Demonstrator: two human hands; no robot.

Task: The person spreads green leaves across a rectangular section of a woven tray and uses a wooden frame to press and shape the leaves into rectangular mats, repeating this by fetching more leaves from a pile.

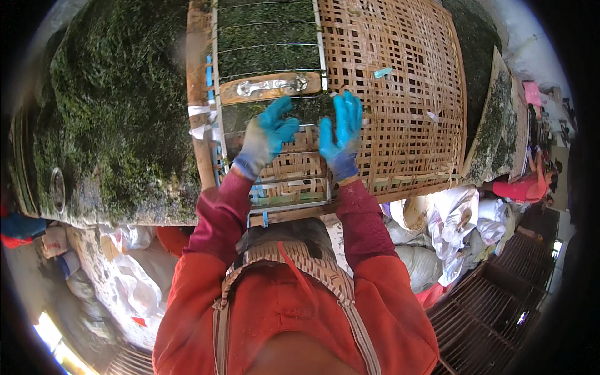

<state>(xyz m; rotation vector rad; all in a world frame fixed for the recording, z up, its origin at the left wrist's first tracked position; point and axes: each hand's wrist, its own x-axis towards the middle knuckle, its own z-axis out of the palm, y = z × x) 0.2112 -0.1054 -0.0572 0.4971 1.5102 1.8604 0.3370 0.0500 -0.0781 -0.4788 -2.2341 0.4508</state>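
Bamboo drum (400, 94), woven, lies on its side ahead; a framed hatch (269, 106) in its wall shows dark green leaves (265, 37) packed behind thin wire bars. Head view only. Both hands wear blue gloves and sit at the hatch's lower part, just below a wooden latch plate (270, 86) with a metal fitting. Left hand (269, 134): fingers spread wide, palm against the hatch frame, gripping nothing. Right hand (340, 134): fingers straight up and loosely apart, flat on the leaves at the hatch edge, also holding nothing. Looks like the step is working the hatch or pressing leaves back in; can't tell which. Any next move likely needs fingers on the latch plate. Left of the drum, a big heap (119, 119) of the same leaves; white sacks (462, 219) below the drum.
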